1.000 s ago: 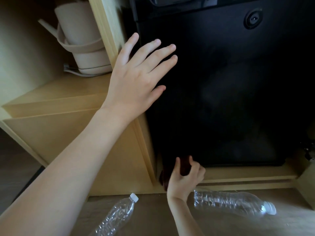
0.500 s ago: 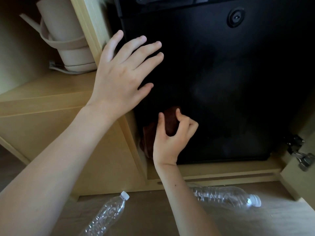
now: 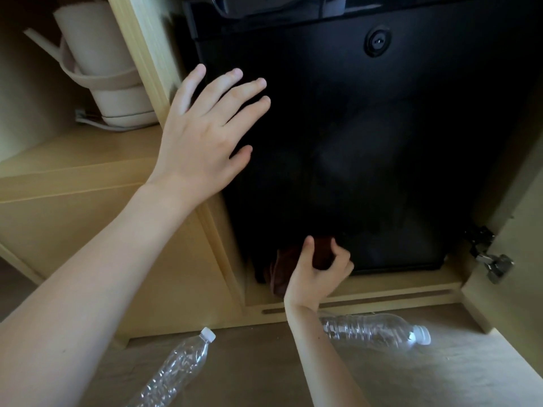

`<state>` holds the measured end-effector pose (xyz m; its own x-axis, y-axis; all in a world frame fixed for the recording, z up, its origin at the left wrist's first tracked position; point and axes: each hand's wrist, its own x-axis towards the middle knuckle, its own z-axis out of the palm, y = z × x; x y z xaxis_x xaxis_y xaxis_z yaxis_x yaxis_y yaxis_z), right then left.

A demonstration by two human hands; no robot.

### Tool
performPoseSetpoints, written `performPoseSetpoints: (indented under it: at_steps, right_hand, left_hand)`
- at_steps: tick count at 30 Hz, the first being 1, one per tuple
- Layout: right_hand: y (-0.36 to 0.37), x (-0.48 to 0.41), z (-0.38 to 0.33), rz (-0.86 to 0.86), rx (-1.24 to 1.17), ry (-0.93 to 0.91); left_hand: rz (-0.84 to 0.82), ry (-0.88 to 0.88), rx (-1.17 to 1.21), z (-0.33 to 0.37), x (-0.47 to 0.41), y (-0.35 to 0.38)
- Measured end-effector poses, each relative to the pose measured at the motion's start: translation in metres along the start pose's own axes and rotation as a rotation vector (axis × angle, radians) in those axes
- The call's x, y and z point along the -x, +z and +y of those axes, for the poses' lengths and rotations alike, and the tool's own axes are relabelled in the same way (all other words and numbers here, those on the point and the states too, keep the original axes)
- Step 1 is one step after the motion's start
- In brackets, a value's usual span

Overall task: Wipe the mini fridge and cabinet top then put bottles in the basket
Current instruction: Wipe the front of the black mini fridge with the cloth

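The black mini fridge (image 3: 382, 157) stands inside a light wooden cabinet (image 3: 88, 230). My left hand (image 3: 205, 133) lies flat with spread fingers on the upper left of the fridge door. My right hand (image 3: 317, 274) grips a dark red cloth (image 3: 282, 265) against the door's lower left corner. Two clear plastic bottles lie on the floor in front: one bottle (image 3: 176, 368) at the lower left, the other bottle (image 3: 379, 330) to the right, partly behind my right forearm.
A beige kettle (image 3: 102, 71) with a white cord sits on the cabinet shelf at the upper left. The open cabinet door (image 3: 511, 289) with a metal hinge (image 3: 493, 264) stands at the right. A round lock (image 3: 377, 42) marks the fridge door's top.
My right hand with the cloth went up the left side of the fridge door, then came back down to the lower corner. My left hand has stayed flat on the door.
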<state>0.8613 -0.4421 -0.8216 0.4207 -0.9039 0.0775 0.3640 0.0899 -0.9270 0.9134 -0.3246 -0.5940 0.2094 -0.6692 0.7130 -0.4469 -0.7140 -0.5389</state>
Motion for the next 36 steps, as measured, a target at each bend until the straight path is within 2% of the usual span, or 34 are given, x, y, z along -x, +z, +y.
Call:
performPoseSetpoints:
  at_steps: [5, 7, 13, 18, 20, 27, 31, 33, 36]
  right_hand:
    - [0.030, -0.012, -0.052, -0.121, -0.081, -0.288]
    - [0.035, -0.015, -0.053, -0.146, -0.064, -0.340]
    - [0.011, -0.009, -0.005, -0.069, -0.018, -0.228]
    - [-0.016, -0.006, 0.029, 0.055, 0.103, 0.055]
    - [-0.016, -0.006, 0.025, 0.070, 0.076, 0.094]
    - [0.021, -0.017, -0.044, -0.048, -0.110, -0.196]
    - [0.026, -0.026, -0.047, -0.109, -0.075, -0.331]
    - [0.017, -0.028, -0.028, -0.068, -0.055, -0.320]
    - [-0.004, -0.025, 0.007, 0.042, 0.019, -0.198]
  left_hand:
    - [-0.013, 0.009, 0.002, 0.001, -0.001, 0.000]
    - [-0.013, 0.011, 0.003, 0.001, -0.001, 0.000]
    - [-0.007, 0.007, 0.003, 0.001, -0.001, 0.001]
    - [-0.027, 0.011, 0.006, 0.002, -0.001, -0.001]
    - [-0.032, 0.011, 0.004, 0.003, -0.002, -0.003]
    - [-0.044, 0.041, 0.067, 0.012, -0.007, 0.005]
    - [-0.025, -0.004, 0.141, 0.021, -0.009, 0.012]
    - [-0.021, -0.015, 0.155, 0.021, -0.008, 0.015]
    - [-0.017, -0.019, 0.165, 0.021, -0.007, 0.016]
